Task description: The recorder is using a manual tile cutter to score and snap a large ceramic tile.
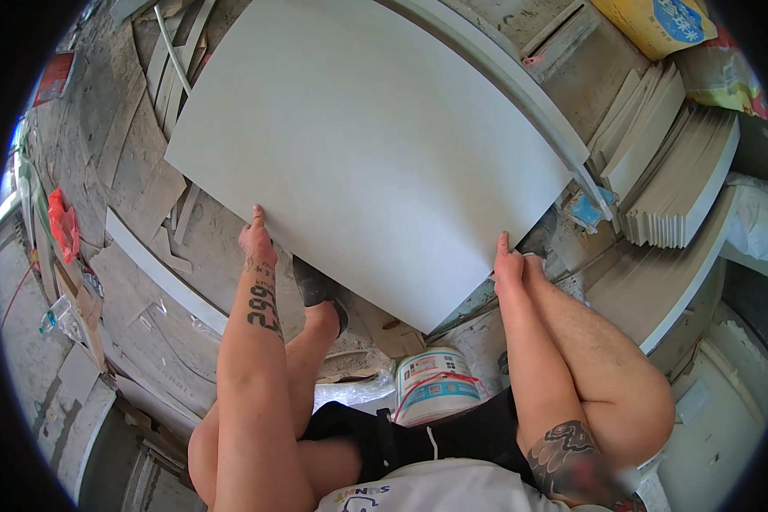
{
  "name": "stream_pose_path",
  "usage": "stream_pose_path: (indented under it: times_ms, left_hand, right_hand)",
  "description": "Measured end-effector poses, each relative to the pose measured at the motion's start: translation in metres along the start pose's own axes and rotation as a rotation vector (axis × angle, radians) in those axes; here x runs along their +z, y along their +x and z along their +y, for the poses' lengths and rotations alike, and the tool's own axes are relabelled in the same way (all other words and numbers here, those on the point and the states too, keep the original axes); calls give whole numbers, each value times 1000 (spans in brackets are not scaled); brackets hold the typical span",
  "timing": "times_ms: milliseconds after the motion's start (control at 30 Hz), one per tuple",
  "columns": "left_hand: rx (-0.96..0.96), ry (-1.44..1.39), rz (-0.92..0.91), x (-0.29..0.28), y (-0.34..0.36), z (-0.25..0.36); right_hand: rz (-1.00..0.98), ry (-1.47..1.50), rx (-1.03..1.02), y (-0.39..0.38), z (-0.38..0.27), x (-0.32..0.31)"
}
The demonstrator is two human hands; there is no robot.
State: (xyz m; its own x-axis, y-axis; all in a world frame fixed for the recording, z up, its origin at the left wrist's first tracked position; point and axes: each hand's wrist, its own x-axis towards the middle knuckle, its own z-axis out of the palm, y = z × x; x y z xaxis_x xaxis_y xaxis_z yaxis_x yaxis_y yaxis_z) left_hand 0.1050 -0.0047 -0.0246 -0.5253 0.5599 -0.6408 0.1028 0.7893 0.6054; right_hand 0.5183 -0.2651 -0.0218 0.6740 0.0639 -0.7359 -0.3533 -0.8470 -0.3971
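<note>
A large white board [367,154] fills the upper middle of the view, its near corner pointing down toward me. My left hand [258,235] grips its lower left edge, with one finger stretched along the top face and the other fingers hidden beneath. My right hand [507,260] holds the lower right edge in a similar way, one finger on top. My bent legs and shoes show below the board, partly hidden by it and by my arms. A white bucket [435,384] with a red handle is between my legs.
Stacked cut white boards [674,179] lie at the right, near a yellow bag [640,26] and a small blue packet [587,206]. Long strips [154,286] and scraps lie on the dusty floor [94,136] at the left, with a red plastic bag [64,226].
</note>
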Motion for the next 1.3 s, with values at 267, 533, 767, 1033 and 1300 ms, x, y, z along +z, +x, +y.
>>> stream_pose_path:
  times_ms: [267,533,767,1033,1300]
  left_hand:
    - [-70,65,-80,0,-5,7]
    - [94,33,30,16,-6,-36]
    - [41,59,-53,24,-34,-33]
    - [-194,124,105,29,-67,12]
    - [-220,62,42,22,-65,20]
  right_hand:
    - [-148,-54,160,-25,-31,-5]
    - [-71,-17,-26,-37,13,3]
    - [50,29,-128,-56,48,29]
    - [199,-103,-173,-66,58,46]
    - [99,-150,-154,-74,46,38]
